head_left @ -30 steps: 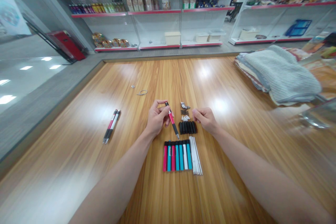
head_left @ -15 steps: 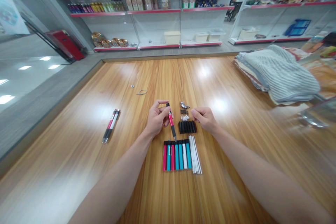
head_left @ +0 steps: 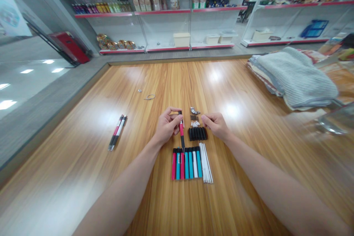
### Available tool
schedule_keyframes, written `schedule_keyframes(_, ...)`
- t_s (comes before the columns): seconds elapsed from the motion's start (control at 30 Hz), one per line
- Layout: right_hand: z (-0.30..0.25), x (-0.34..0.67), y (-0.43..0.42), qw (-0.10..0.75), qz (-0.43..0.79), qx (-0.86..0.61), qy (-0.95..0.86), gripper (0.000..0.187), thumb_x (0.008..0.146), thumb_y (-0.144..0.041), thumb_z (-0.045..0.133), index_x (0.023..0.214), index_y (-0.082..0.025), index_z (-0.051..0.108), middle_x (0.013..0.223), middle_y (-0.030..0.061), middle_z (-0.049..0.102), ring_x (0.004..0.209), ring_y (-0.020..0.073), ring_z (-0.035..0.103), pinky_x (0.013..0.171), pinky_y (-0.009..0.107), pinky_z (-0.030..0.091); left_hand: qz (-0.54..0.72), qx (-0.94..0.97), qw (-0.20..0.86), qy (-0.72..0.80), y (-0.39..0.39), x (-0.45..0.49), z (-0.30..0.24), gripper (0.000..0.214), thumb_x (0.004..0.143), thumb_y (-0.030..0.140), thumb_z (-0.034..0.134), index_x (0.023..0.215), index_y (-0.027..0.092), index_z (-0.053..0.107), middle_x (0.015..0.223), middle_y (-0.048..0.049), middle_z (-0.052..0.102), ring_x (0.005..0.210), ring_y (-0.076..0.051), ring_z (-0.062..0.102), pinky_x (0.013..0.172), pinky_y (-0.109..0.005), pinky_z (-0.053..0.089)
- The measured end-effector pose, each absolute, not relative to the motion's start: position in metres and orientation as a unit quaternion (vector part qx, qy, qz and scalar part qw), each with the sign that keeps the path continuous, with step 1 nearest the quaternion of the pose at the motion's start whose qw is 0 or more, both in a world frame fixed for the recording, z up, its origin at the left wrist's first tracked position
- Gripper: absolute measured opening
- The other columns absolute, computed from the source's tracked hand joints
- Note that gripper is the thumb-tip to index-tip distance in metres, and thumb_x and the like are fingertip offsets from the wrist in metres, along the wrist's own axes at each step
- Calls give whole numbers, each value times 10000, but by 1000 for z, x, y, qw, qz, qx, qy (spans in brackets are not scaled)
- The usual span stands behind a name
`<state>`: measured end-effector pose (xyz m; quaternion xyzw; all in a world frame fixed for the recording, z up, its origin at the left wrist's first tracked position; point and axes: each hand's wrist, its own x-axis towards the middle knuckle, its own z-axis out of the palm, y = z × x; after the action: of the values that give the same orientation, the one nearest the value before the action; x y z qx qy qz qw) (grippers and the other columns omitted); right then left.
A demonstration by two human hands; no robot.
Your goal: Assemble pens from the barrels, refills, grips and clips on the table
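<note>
My left hand (head_left: 167,125) is closed round a red and black pen (head_left: 181,131), held nearly upright with its tip down just above a row of red, teal and white pen barrels (head_left: 187,163). My right hand (head_left: 216,124) hovers to the right with fingers curled, beside a row of black grip pieces (head_left: 197,133) and small white parts (head_left: 195,123); whether it holds anything is hidden. Thin white refills (head_left: 206,163) lie right of the barrels. Small metal springs (head_left: 194,110) sit at the far end.
Two finished pens (head_left: 117,132) lie on the wooden table (head_left: 83,162) to the left. A loose ring (head_left: 149,97) and a tiny part (head_left: 139,90) rest farther back. Folded cloths (head_left: 297,76) are stacked at the right. Store shelves (head_left: 166,11) stand behind.
My left hand has swung the pen from slanted to nearly vertical, its tip now over the barrel row. My right hand has hardly moved.
</note>
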<state>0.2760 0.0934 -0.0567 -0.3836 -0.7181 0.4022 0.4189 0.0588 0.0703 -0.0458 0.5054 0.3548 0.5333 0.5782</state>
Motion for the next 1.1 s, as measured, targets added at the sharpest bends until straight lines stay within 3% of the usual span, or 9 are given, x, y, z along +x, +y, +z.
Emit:
schedule_keyframes(0.13,-57,275,94,414,401,-384,-721,478,924,-439,473,548,-149,519,503,-25,424,483,87,397,491,249,278,532,502,582,355,70,59,-45,411,846,380,624,1161,214,419,617,36,615,311,-45,401,307,-136,254)
schedule_keyframes(0.57,-58,276,95,414,394,-385,-725,474,919,-440,479,546,-151,518,507,-20,446,485,91,412,491,245,291,545,483,584,360,71,59,-46,339,814,389,660,1006,205,448,604,30,616,294,-34,382,308,-131,238)
schedule_keyframes(1.1,-61,276,96,407,394,-389,-726,471,920,-446,474,548,-158,494,503,-27,415,487,90,393,486,246,275,543,489,582,358,71,58,-46,360,821,388,650,1055,202,449,586,34,606,292,-40,374,298,-133,238)
